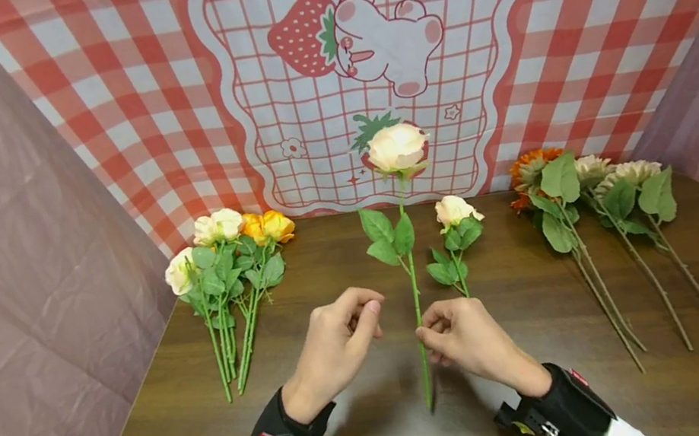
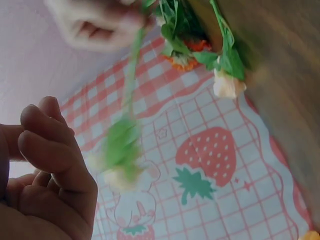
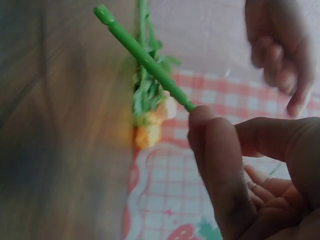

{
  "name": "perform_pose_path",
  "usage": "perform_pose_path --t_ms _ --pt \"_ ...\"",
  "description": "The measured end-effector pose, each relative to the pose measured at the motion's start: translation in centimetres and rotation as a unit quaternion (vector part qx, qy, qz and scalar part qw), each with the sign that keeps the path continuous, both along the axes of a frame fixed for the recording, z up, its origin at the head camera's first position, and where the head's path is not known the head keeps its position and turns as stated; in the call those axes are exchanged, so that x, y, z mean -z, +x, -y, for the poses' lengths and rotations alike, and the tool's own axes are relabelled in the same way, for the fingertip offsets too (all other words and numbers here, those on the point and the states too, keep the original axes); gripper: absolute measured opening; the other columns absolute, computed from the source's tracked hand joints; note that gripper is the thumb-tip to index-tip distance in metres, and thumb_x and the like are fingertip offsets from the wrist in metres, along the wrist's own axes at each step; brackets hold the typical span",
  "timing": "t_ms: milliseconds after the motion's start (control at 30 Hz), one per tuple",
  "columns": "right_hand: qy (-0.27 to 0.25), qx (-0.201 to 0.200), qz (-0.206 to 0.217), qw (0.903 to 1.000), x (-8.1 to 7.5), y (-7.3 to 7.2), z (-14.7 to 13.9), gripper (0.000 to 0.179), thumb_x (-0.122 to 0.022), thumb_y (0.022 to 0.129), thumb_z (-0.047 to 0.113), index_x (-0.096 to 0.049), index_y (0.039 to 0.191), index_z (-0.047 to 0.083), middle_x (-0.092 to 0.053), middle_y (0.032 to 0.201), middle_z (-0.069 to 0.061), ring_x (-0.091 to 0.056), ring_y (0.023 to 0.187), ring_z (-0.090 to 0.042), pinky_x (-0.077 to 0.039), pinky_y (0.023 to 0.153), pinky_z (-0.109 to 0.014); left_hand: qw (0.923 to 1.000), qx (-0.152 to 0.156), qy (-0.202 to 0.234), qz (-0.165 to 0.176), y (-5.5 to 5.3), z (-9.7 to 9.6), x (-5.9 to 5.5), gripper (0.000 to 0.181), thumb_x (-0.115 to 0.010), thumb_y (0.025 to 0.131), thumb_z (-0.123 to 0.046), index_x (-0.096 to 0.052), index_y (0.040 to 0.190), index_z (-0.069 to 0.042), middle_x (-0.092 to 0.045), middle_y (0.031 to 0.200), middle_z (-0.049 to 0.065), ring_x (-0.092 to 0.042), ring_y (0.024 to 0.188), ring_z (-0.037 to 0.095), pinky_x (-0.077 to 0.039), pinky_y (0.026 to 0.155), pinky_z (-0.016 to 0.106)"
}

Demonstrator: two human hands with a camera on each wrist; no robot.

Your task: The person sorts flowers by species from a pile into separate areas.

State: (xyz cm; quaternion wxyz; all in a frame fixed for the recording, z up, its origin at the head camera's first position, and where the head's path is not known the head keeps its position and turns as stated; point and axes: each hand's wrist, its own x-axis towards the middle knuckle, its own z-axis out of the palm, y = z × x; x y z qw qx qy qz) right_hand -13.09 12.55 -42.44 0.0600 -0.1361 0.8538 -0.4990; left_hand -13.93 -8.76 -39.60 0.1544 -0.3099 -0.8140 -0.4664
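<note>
My right hand point(image 1: 477, 339) pinches the green stem of a cream rose point(image 1: 397, 148) between thumb and fingers. The rose stands upright above the table, bloom at the top and leaves partway down. In the right wrist view, the bare lower end of the stem point(image 3: 145, 60) sticks out past the fingertips. To the left of that stem, my left hand point(image 1: 336, 344) hovers with loosely bent fingers and nothing in them. Its bent fingers point(image 2: 55, 145) also show bare in the left wrist view. Behind my right hand lies a pale peach rose point(image 1: 457, 211), its lower stem hidden.
On the left of the wooden table point(image 1: 170, 433) lie several cream roses point(image 1: 219, 226) and orange-yellow ones point(image 1: 268, 227). At the right are orange flowers point(image 1: 530, 168) and pale flowers point(image 1: 633, 172) with long stems. A checked strawberry cloth point(image 1: 165, 110) hangs behind.
</note>
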Motion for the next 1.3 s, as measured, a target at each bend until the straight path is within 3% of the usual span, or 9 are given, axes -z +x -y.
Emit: perform_pose_path --t_ms 233,500,667,767,967,1067,1200,1300 --pt "0.009 0.004 0.061 0.9981 1.9 -1.6 -1.4 0.009 -0.064 0.091 -0.001 -0.068 0.084 -0.005 -0.068 0.065 -0.006 -0.068 0.056 -0.019 -0.057 0.053 -0.035 0.9979 -0.04 0.031 -0.04 -0.5 1.1 -0.5 0.011 -0.058 0.098 -0.003 -0.068 0.098 -0.006 -0.063 0.064 -0.004 -0.051 0.052 0.0 -0.038 0.045 0.016" --pt "0.013 0.016 0.105 0.9942 3.3 -2.5 -2.4 0.014 -0.063 0.09 0.0 -0.068 0.076 -0.003 -0.067 0.059 -0.008 -0.067 0.051 -0.017 -0.057 0.051 -0.033 0.9861 -0.085 0.095 -0.106 -1.1 2.4 -1.5 0.015 -0.058 0.096 0.004 -0.069 0.094 -0.004 -0.062 0.061 -0.003 -0.042 0.044 0.002 -0.029 0.039 0.016" --pt "0.013 0.022 0.133 0.9908 3.9 -2.9 -2.6 0.015 -0.063 0.09 0.0 -0.067 0.076 -0.004 -0.067 0.058 -0.008 -0.065 0.049 -0.014 -0.056 0.05 -0.032 0.9849 -0.11 0.079 -0.107 -1.5 3.4 -1.9 0.014 -0.058 0.094 0.005 -0.07 0.092 -0.003 -0.062 0.06 -0.003 -0.047 0.045 0.002 -0.031 0.039 0.016" --pt "0.008 0.023 0.146 0.9891 4.1 -3.0 -2.7 0.015 -0.063 0.09 0.001 -0.067 0.077 -0.005 -0.066 0.058 -0.008 -0.065 0.049 -0.014 -0.056 0.05 -0.032 0.9825 -0.15 0.046 -0.101 -2.0 4.5 -2.2 0.011 -0.059 0.095 0.003 -0.07 0.092 -0.001 -0.062 0.059 -0.001 -0.048 0.045 0.004 -0.031 0.039 0.016" --pt "0.014 0.022 0.144 0.9892 4.2 -3.2 -2.8 0.018 -0.063 0.092 0.003 -0.067 0.076 -0.005 -0.066 0.059 -0.008 -0.065 0.048 -0.014 -0.056 0.049 -0.032 0.9601 -0.268 -0.005 -0.081 -3.1 7.7 -2.8 0.013 -0.059 0.096 -0.004 -0.071 0.092 0.001 -0.063 0.058 0.002 -0.051 0.046 0.006 -0.031 0.039 0.016" --pt "0.035 0.019 0.136 0.9899 3.9 -3.1 -2.8 0.02 -0.063 0.093 0.005 -0.067 0.075 -0.003 -0.066 0.059 -0.007 -0.064 0.047 -0.013 -0.055 0.048 -0.031 0.9497 -0.304 -0.016 -0.074 -3.4 9.0 -3.0 0.015 -0.059 0.096 -0.005 -0.072 0.091 0.001 -0.064 0.057 0.003 -0.051 0.045 0.007 -0.032 0.04 0.016" --pt "0.11 0.026 0.09 0.9895 2.9 -3.0 -3.2 0.025 -0.063 0.093 0.008 -0.066 0.069 0.003 -0.062 0.052 -0.002 -0.06 0.042 -0.012 -0.052 0.044 -0.03 0.9392 -0.334 -0.049 -0.065 -3.7 10.1 -3.2 0.018 -0.057 0.096 -0.007 -0.071 0.09 0.001 -0.063 0.056 0.003 -0.05 0.044 0.011 -0.034 0.042 0.022" --pt "0.193 0.059 0.029 0.9789 2.0 -3.1 -4.0 0.03 -0.063 0.091 0.012 -0.06 0.061 0.01 -0.055 0.045 0.003 -0.055 0.039 -0.011 -0.046 0.043 -0.03 0.9255 -0.364 -0.095 -0.043 -3.8 10.9 -3.4 0.021 -0.054 0.097 -0.01 -0.07 0.089 0.0 -0.058 0.056 0.004 -0.052 0.049 0.019 -0.037 0.045 0.031"
